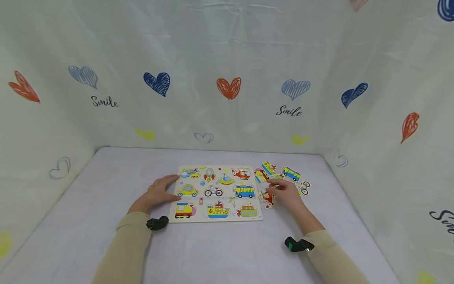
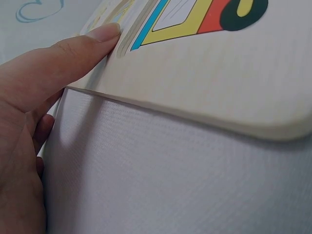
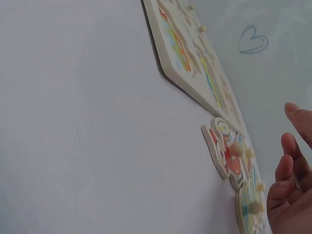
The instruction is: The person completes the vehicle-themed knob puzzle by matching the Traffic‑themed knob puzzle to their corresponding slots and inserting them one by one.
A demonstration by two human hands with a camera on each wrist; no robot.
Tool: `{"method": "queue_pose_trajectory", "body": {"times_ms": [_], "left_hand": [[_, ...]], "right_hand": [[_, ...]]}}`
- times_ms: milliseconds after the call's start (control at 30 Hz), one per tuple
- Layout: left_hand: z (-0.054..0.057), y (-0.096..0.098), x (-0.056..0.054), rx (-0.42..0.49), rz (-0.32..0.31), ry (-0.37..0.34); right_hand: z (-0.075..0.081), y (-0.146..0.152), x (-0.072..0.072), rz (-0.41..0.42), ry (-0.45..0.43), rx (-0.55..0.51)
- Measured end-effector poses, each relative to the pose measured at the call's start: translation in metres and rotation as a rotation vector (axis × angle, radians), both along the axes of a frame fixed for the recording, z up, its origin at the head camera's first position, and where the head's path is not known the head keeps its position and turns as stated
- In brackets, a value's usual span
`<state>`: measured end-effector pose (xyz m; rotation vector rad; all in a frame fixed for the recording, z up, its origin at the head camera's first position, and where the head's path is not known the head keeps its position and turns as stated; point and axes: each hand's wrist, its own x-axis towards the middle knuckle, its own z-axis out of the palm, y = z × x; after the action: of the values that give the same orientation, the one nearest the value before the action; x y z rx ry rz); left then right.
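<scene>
A wooden puzzle board (image 1: 222,180) printed with vehicles lies flat on the table. At its left edge my left hand (image 1: 158,192) rests, the thumb (image 2: 73,56) lying on the board's top face and the other fingers along the side. My right hand (image 1: 285,192) hovers over loose vehicle pieces right of the board. In the right wrist view its fingers are apart and bent loosely, with nothing visible between them. Nearest to it lies a red vehicle piece (image 3: 228,153) with a wooden knob. A train piece (image 1: 260,176) and a green piece, partly hidden by the fingers, lie beyond.
Further loose pieces include a ship (image 1: 268,168), a bus (image 1: 291,174) and a bicycle (image 1: 304,188), at the far right of the board. A white cloth covers the table (image 1: 213,252). Behind it hangs a pale curtain (image 1: 191,114) with hearts.
</scene>
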<state>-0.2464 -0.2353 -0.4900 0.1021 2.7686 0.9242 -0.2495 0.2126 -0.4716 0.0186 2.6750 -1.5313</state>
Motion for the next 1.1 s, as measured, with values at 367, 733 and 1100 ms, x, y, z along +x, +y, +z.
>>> {"method": "queue_pose_trajectory", "body": {"times_ms": [367,733,1100], "left_hand": [[-0.001,-0.001,-0.002,0.004,0.004,-0.006],[-0.002,-0.002,0.0,-0.001,0.0,-0.002],[0.002,0.0,0.001,-0.009,-0.001,0.001]], "right_hand": [[-0.007,0.041,0.008,-0.01,-0.001,0.014],[-0.013,0.071,0.011,-0.061,-0.009,-0.015],[-0.019,0.092,0.001,-0.113,0.001,-0.013]]}}
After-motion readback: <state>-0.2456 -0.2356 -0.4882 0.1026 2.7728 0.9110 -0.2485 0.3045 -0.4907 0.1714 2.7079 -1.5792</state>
